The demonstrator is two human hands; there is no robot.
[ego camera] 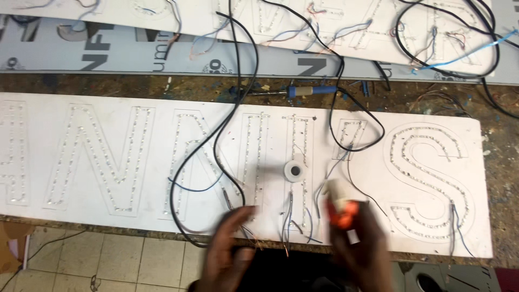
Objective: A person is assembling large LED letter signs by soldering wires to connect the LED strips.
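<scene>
Right hand (359, 238) grasping orange-white tool (341, 208); left hand (230, 246) released, resting on white sign panel (108, 113) near loose wires (289, 221), near edge.

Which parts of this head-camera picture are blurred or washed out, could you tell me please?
In the head view, both hands are motion-blurred: the left hand smears at its fingers, and the right hand with the orange-and-white object it holds is soft. The white rectangular sign panel with outlined letters looks bright but readable; the blue-handled soldering iron and small white tape roll stay fairly sharp.
</scene>
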